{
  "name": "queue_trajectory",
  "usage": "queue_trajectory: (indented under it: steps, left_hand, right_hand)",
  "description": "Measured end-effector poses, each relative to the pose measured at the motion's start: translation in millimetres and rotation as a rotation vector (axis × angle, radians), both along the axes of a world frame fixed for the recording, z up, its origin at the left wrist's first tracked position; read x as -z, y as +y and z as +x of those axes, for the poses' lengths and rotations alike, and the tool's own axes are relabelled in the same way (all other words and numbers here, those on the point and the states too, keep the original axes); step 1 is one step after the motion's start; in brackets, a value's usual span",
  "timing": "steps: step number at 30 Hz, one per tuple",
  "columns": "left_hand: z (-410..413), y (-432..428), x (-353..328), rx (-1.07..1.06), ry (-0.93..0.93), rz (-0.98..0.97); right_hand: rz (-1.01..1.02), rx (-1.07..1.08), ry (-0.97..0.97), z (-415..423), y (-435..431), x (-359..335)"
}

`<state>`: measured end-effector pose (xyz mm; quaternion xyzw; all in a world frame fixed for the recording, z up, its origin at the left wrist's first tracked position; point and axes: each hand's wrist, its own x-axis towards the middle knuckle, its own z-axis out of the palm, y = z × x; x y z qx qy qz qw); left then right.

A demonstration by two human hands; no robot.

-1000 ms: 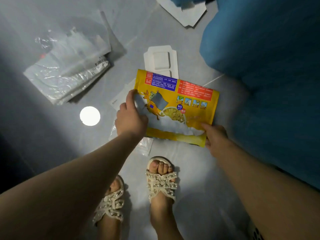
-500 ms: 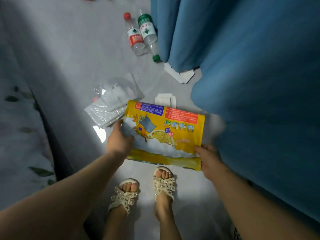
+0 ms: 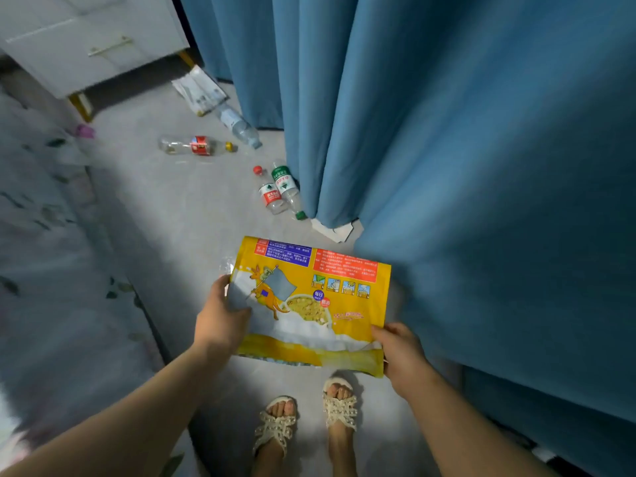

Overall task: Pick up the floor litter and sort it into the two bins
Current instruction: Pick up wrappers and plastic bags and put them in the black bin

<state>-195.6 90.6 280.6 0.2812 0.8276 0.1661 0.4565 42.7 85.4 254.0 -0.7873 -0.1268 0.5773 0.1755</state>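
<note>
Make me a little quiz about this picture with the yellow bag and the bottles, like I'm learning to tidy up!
1. True or false: only one hand holds the yellow bag.
2. The green-label bottle lies: A in a bin, B on the floor beside the curtain, C on a chair.
3. Fill in: the curtain is ___.

Key
1. False: the left hand and the right hand both grip it.
2. B.
3. Blue.
</note>
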Motion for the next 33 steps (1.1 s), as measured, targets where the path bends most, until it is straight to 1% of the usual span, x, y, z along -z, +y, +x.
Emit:
queue_trajectory:
  steps: [6,10,12,17,22,26,29,31,33]
  left_hand:
    - [14,-5,-56,0.147,-0.02,0.026]
    - [40,-18,-75,0.243,-0.03,0.012]
    - [56,-26,-78,0.282,-0.039,-0.006]
    - [106,-52,-78,0.394,-0.041,-0.013]
    - [164,-89,-80,0.516,-0.045,-0.002]
    - [212,-128,-81,0.6,-0.044,0.007]
    - [251,-162,-79,0.642,-0.018,-0.006]
    - [275,-187,-77,0.7,0.005,-0.029]
    - [300,-211,-74,0.79,0.024,-0.048]
  right_hand:
    - [-0.014,0.107,-0.008,8,-42,-50]
    - [-0.021,0.184,-0.027,28,-77,-69]
    - [-0.033,0.227,-0.038,41,-95,-75]
    - [-0.043,0.28,-0.055,87,-151,-60]
    - [-0.03,0.411,-0.06,129,-214,-61]
    - [-0.015,0.457,-0.11,164,-282,-33]
    - [-0.005,0.548,-0.19,178,-312,-70]
    - [-0.012,0.631,-0.245,192,-340,-77]
    - [-0.014,0.662,-0.284,206,-372,-76]
